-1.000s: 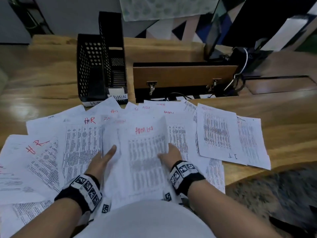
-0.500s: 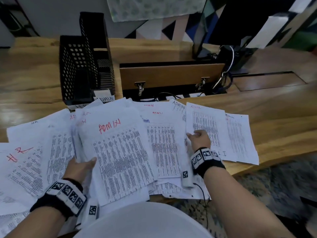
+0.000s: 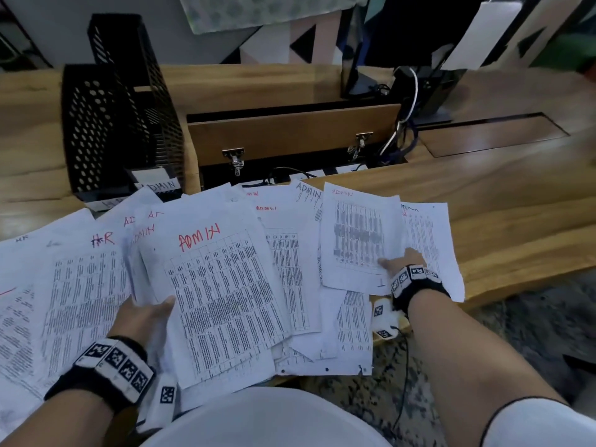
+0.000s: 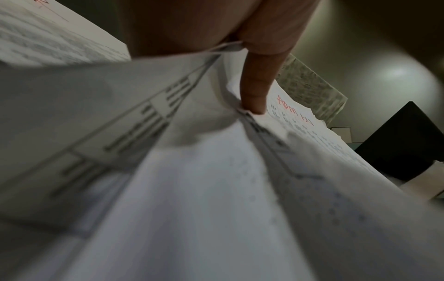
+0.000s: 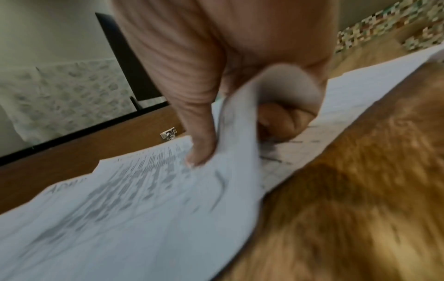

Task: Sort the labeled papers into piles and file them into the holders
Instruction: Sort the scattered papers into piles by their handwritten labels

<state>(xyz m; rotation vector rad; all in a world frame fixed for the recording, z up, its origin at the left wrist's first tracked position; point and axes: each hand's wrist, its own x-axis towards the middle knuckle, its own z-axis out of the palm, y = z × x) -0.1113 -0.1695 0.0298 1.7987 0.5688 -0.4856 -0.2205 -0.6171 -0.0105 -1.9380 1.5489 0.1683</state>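
- Meanwhile the right hand [image 3: 403, 261] has left the middle of the spread and gone out to the far-right sheet [image 3: 356, 240]; its grip is now closed on that sheet's near corner, thumb on top and fingers curled beneath, as the right wrist view shows
- Over on the other side, the left hand [image 3: 145, 314] has drawn the gathered stack [image 3: 222, 298] toward itself and holds it by the lower left edge, thumb [image 4: 254, 91] pressed on top, several sheets pinched together
- To my eye this means the ADMIN pile is being built one sheet at a time; the corner-held sheet looks bound for that stack next; nothing sits in the holders [image 3: 119, 124] yet, which stand at the back left of the tabletop [image 3: 500, 195]
- Writing: the top of the stack reads "ADMIN" in red marker; the far-right sheet carries a smaller red "ADMIN" at its head; several sheets between bear the same word; one at the left reads "HR" [image 3: 102, 239] in red and black; a white tag on the nearer holder reads "ADMIN"; the tag beside it is mostly covered by paper
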